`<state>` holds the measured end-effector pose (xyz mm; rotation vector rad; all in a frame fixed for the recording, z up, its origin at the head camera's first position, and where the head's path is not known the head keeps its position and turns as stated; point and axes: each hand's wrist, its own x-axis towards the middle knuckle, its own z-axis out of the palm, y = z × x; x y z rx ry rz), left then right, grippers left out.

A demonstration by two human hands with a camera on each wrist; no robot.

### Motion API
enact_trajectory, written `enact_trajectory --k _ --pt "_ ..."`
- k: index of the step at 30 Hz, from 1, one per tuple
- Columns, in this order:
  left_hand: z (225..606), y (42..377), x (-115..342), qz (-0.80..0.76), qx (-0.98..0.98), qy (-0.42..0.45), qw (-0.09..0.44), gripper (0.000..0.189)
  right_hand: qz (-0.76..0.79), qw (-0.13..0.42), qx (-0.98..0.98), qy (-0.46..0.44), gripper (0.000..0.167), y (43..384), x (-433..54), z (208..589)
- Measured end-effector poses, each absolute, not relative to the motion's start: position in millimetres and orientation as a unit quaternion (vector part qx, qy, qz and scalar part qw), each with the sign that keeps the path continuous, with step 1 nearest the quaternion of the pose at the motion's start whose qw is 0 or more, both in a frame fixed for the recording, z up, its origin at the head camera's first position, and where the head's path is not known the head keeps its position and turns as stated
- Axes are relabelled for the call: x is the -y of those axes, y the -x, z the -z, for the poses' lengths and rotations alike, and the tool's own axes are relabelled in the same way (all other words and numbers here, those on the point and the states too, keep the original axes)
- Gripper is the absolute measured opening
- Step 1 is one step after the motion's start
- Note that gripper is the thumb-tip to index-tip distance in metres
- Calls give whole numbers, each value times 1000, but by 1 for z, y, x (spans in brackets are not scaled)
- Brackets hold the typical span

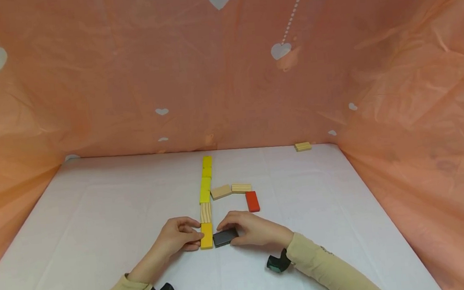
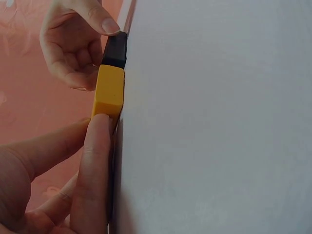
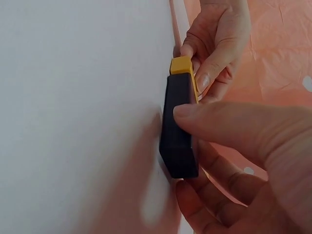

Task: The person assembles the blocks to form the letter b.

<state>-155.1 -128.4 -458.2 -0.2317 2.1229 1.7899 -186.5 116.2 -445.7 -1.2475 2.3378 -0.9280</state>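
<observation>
In the head view, my left hand (image 1: 176, 236) touches the left side of an orange-yellow block (image 1: 206, 236) with its fingertips. The left wrist view shows these fingers nearly straight against the yellow block (image 2: 109, 90). Right of it lies a black block (image 1: 225, 237), its left end close against the yellow one. My right hand (image 1: 253, 228) pinches this black block (image 3: 178, 122), thumb on its near side and fingers beyond. Above the orange-yellow block, a striped wooden block (image 1: 205, 212) and yellow blocks (image 1: 205, 189) continue in a line away from me.
A plain wooden block (image 1: 221, 192) and a striped one (image 1: 241, 188) branch right from the line. A red block (image 1: 252, 201) lies below their right end. More striped wood (image 1: 303, 146) sits at the white table's (image 1: 98, 230) far edge, before an orange curtain (image 1: 192, 74).
</observation>
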Motion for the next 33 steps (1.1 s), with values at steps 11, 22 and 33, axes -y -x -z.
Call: enact_trajectory --k 11,22,33 --pt "456 157 128 -636 -746 81 179 28 322 160 -822 442 37 188 -116 446" --pt "457 157 127 -631 -749 88 179 28 337 167 -816 439 37 189 -120 444" --pt "458 156 128 -626 -752 94 183 28 389 121 -819 403 40 211 -150 421"
